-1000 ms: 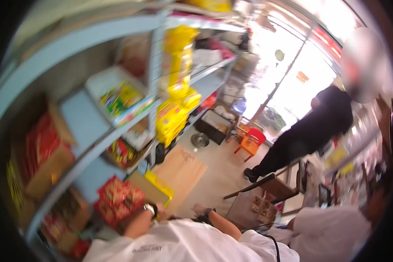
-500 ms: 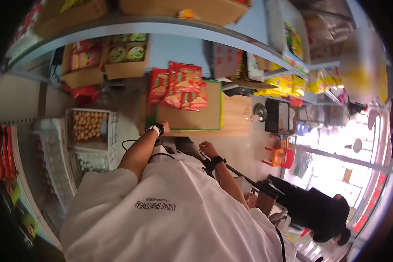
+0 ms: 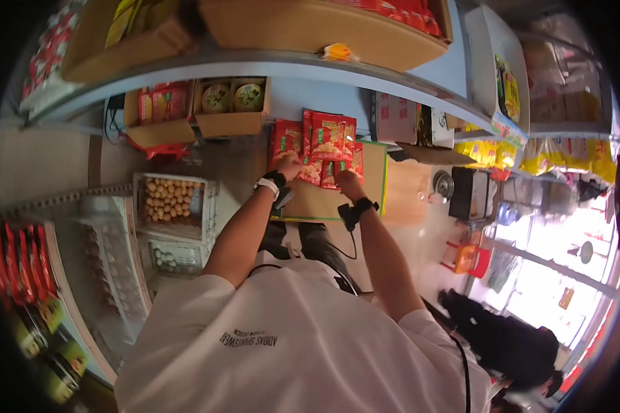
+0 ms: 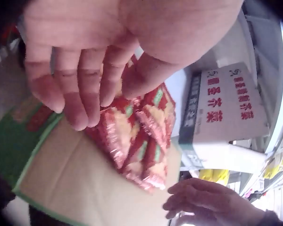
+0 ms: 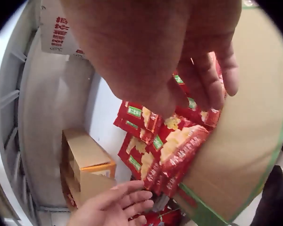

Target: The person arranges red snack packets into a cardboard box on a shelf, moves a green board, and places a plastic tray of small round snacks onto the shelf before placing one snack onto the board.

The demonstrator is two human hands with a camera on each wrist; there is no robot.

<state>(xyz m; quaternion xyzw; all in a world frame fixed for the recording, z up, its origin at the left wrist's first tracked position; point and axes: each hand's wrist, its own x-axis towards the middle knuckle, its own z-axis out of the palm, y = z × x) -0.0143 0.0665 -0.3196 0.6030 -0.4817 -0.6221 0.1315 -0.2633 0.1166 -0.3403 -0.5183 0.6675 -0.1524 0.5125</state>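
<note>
Red snack packets [image 3: 332, 138] [image 4: 117, 134] [image 5: 181, 143] lie in a loose pile on a flat brown carton with green edges [image 3: 313, 205] [image 4: 78, 174] [image 5: 252, 94]. My left hand [image 3: 289, 166] [image 4: 132, 37] [image 5: 115, 205] is at the pile's left side, fingers loosely bent and thumb apart, fingertips close to the packets. Over the front right of the pile is my right hand [image 3: 349, 184] [image 4: 210, 202] [image 5: 155, 52], its fingers spread and slightly bent. No firm grip shows on either side; whether the fingertips touch packets is hard to tell.
Shelves [image 3: 310, 69] with open cardboard boxes [image 3: 231, 122] run behind and above the pile. A crate of eggs [image 3: 173, 199] stands at the left. Rightward are a metal bowl [image 3: 443, 184], an orange chair [image 3: 465, 258] and a person in black [image 3: 510, 344].
The view has swung from the shop's entrance round to the shelf and pile. Both my hands have moved forward from near my body to the packets.
</note>
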